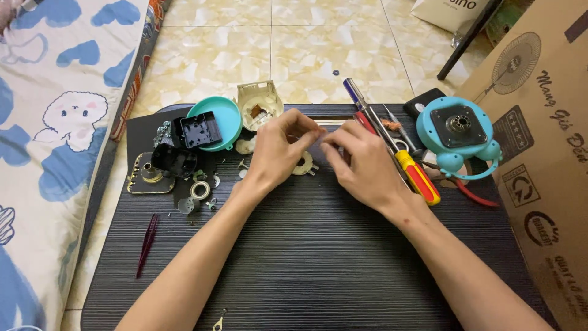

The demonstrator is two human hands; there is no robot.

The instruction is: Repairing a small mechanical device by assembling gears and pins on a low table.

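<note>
Left hand [278, 147] and right hand [361, 160] meet fingertip to fingertip over dark table [318, 257] — pinching something tiny, too small to tell what. Probably light, easy to drop — best held gently by edges. Small cream ring part [304, 164] lies just below fingers.

On the black table [318, 263], the near half lies open. Left of the cream ring part [304, 163] small gears and a teal lid [222, 116] crowd the way; right of it, a red-and-yellow screwdriver [411, 173] and teal motor housing [459, 132] block passage.
</note>
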